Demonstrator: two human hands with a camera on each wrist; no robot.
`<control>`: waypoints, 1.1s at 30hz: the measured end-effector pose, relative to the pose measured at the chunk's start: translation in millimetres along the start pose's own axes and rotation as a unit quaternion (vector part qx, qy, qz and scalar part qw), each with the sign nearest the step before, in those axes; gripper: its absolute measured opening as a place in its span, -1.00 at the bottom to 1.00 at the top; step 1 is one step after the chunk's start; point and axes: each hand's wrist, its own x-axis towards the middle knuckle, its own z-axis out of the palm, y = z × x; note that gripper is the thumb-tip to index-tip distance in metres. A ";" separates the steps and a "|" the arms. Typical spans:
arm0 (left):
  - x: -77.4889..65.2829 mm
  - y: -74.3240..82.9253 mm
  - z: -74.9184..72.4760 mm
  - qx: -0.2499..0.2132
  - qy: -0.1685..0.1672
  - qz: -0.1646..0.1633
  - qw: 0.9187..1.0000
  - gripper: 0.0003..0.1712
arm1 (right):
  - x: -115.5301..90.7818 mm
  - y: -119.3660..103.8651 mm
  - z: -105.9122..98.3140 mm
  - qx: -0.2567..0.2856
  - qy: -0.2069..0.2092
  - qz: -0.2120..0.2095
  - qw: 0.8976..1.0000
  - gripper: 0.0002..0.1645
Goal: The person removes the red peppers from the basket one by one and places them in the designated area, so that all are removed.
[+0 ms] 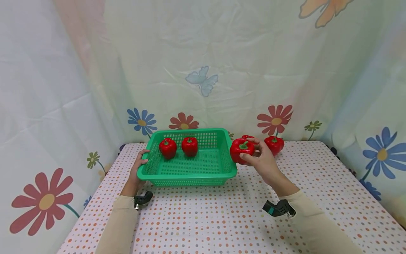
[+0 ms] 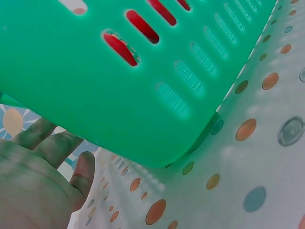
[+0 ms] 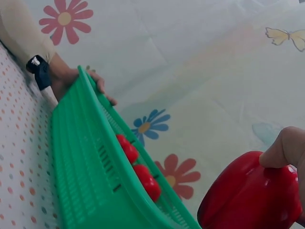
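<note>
My right hand grips a red bell pepper with a green stem, thumb in front and fingers on its far side. It is held up at the right rim of a green plastic basket. My left hand holds the basket's left rim, fingertips over the edge; the left wrist view shows its thumb below the rim. Inside the basket, toward the back left, lie two red peppers, one at the left and one beside it. In the right wrist view the held pepper looms close.
Another red pepper lies on the table right of the basket, behind my right hand. Part of one more pepper shows behind the held one. A dotted cloth covers the table, and a flowered curtain hangs close behind.
</note>
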 end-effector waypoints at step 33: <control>-2.4 4.5 2.6 -0.005 0.000 0.005 1.000 -0.58 | 25.9 64.5 -104.2 -0.021 0.213 0.093 0.973 -0.09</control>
